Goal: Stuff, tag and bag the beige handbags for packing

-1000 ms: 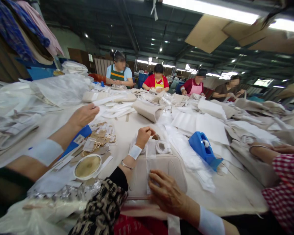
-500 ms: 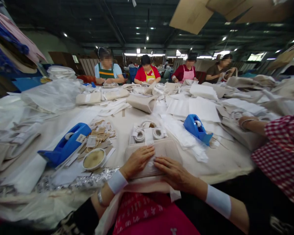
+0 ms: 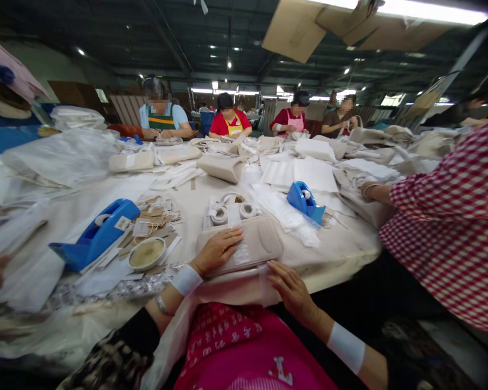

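Observation:
A beige flat bag (image 3: 260,241) lies on the table in front of me. My left hand (image 3: 217,250) rests flat on its left part, fingers stretched out toward a strip of clear tape (image 3: 241,250) stuck on it. My right hand (image 3: 289,288) lies open at the bag's near edge, fingers spread over the table's front edge. Behind the bag sit rolls of white strap (image 3: 232,212).
A blue tape dispenser (image 3: 95,234) and a round dish (image 3: 147,253) with paper tags stand to my left; a second blue dispenser (image 3: 305,200) is to the right. A person in a red checked shirt (image 3: 451,216) works at my right. Several workers sit across the table among piled bags.
My right hand slid off the bag toward me to the table's front edge. My left hand stayed flat on the bag. The view shifted to the right.

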The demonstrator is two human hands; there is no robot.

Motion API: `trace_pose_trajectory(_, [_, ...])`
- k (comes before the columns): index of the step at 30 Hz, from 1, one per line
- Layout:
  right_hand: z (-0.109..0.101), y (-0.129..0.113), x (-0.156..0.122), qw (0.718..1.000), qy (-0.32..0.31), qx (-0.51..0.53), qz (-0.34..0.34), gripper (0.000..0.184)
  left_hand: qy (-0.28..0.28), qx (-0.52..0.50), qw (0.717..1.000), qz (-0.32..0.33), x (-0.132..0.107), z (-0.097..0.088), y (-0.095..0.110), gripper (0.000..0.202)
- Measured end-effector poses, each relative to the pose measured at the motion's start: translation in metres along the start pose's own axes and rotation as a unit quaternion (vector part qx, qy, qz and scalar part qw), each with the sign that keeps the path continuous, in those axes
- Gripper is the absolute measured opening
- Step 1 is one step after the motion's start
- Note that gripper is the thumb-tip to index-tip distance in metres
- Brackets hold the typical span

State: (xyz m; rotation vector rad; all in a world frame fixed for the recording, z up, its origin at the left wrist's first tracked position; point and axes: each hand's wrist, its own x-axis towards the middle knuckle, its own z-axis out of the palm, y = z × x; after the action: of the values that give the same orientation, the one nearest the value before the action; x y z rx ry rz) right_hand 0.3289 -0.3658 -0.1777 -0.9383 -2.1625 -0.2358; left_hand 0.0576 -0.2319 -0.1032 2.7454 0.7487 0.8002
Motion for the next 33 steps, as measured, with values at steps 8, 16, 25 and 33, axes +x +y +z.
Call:
trace_pose_trajectory(8, [-0.017, -0.027, 0.028, 0.997, 0.015, 0.052, -0.059, 0.023, 0.006, 0.005, 1.000, 0.010, -0.002, 0.002, -0.005, 0.039])
trace_pose_trajectory(16, [-0.003, -0.056, 0.038, 0.992, -0.004, 0.107, -0.068, 0.023, -0.001, 0.021, 0.999, 0.025, -0.001, 0.003, -0.005, 0.042])
trace_pose_trajectory(25, [-0.005, -0.080, 0.041, 0.988, -0.018, 0.151, -0.020, 0.025, -0.032, 0.057, 0.998, 0.011, 0.001, 0.006, -0.002, 0.046])
trace_pose_trajectory(33, [-0.024, -0.083, 0.091, 0.974, 0.016, 0.225, 0.024, 0.024, -0.040, 0.087, 0.995, -0.018, 0.003, 0.005, 0.006, 0.047])
